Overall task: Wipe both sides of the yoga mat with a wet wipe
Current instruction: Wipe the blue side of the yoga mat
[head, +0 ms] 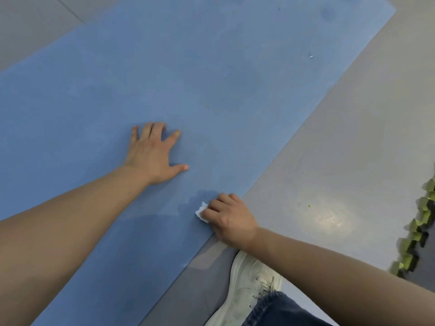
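Head view, yoga mat [188,78] runs lower-left to upper-right; left hand [153,156] flat, released; right hand [229,218] clenching wet wipe [202,211]

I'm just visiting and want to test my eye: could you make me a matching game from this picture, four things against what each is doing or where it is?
Things:
1. left hand
2. right hand
3. shoe
4. mat

States:
A. lies flat and unrolled on the floor
B. holds a crumpled wipe at the mat's edge
C. stands on the grey floor beside the mat
D. rests palm down on the mat, fingers spread

Pairs: 1-D, 2-B, 3-C, 4-A
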Motion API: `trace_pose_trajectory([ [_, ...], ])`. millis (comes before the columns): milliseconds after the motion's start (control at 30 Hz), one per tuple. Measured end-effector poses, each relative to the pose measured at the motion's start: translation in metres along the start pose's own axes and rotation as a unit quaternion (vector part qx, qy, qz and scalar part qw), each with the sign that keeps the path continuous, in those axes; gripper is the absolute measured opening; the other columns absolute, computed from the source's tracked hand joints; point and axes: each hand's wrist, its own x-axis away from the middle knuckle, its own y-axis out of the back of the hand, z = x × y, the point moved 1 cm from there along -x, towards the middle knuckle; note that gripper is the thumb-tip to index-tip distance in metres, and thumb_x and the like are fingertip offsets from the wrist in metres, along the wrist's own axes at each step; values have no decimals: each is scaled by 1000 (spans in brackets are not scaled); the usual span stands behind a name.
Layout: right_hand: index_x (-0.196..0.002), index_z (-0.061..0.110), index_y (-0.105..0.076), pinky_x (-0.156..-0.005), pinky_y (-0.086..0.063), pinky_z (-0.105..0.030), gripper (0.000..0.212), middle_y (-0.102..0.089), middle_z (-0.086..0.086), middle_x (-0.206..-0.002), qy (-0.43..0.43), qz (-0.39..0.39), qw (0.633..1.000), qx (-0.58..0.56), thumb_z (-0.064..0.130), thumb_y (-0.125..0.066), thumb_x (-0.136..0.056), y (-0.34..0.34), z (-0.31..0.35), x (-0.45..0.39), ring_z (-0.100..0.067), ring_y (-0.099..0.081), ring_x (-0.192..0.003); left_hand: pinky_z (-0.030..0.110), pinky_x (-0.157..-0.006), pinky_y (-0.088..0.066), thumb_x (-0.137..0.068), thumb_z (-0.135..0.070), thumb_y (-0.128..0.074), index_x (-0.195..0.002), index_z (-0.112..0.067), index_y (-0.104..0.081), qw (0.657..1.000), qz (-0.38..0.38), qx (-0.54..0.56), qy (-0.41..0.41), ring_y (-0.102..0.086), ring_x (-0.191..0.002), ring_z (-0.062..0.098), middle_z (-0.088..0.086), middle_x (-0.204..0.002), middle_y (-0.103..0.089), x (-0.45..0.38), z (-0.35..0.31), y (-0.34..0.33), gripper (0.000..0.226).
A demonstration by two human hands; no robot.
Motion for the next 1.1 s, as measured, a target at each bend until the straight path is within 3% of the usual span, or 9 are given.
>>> trace_pose_trajectory([
  [100, -99, 27, -67, -66, -33, -34, 29, -57, 4, -81, 21, 7, 998, 59, 14, -64, -73, 21, -55, -7, -23, -49, -79, 64, -120, -7, -61, -88, -66, -158, -40, 11, 994, 102, 32, 38, 21, -153, 33, -2, -165, 27, -19, 5, 10, 133],
  [300, -92, 24, -68, -67, -35, -35, 25, -68, 0, -83, -307, -102, 941, 102, 11, -56, -74, 84, -181, -15, -33, -56, -80, 64, -116, -26, -47, -85, -78, -157, -39, 12, 987, 140, 12, 80, 13, -153, 37, -3, -166, 20, -31, -5, 24, 150],
  [400, -89, 20, -68, -66, -44, -37, 26, -67, -2, -78, -270, -114, 956, 20, 9, -56, -69, 69, -145, -17, -32, -58, -74, 59, -113, -33, -45, -88, -75, -158, -41, 5, 989, 127, 10, 79, 5, -153, 36, -3, -167, 9, -29, -4, 28, 146],
  [500, -92, 20, -67, -63, -40, -35, 26, -62, 0, -78, -162, -86, 982, -38, 8, -58, -71, 32, -76, -5, -29, -55, -74, 54, -110, -39, -63, -86, -66, -157, -45, -10, 992, 95, 23, 76, -8, -149, 33, -3, -165, -6, -31, 2, 33, 117],
  [667, -103, 24, -66, -67, -30, -32, 28, -57, 4, -83, 43, 6, 999, 15, 14, -61, -78, 17, -48, 2, -21, -46, -81, 52, -107, -42, -81, -71, -63, -149, -50, -32, 995, 64, 33, 64, -19, -141, 31, -4, -155, -20, -40, 12, 36, 79],
  [733, -99, 26, -68, -66, -33, -32, 30, -60, 4, -83, 12, -21, 998, 52, 13, -62, -73, 33, -97, -10, -24, -51, -80, 53, -108, -42, -80, -67, -69, -148, -48, -35, 994, 69, 58, 63, -16, -141, 32, -4, -155, -18, -42, 13, 33, 79],
  [867, -90, 23, -68, -64, -36, -35, 28, -65, -2, -76, -309, -152, 934, 92, 14, -48, -73, 76, -184, -34, -34, -56, -76, 56, -108, -41, -66, -60, -85, -138, -46, -41, 988, 70, 106, 85, -15, -140, 34, 3, -154, -14, -52, 12, 35, 85],
  [933, -88, 19, -66, -63, -32, -34, 25, -66, -6, -77, -384, -163, 905, 80, 15, -45, -75, 79, -178, -49, -36, -56, -78, 56, -106, -43, -63, -61, -86, -137, -46, -38, 987, 75, 107, 92, -15, -140, 33, 2, -155, -13, -55, 10, 37, 89],
  [1100, -86, 21, -68, -64, -43, -36, 24, -64, 0, -76, -190, -143, 970, -45, 15, -50, -72, 30, -72, -65, -30, -57, -74, 52, -103, -42, -72, -76, -70, -155, -50, -9, 992, 75, 41, 93, -10, -146, 30, -6, -164, -6, -49, 15, 34, 106],
])
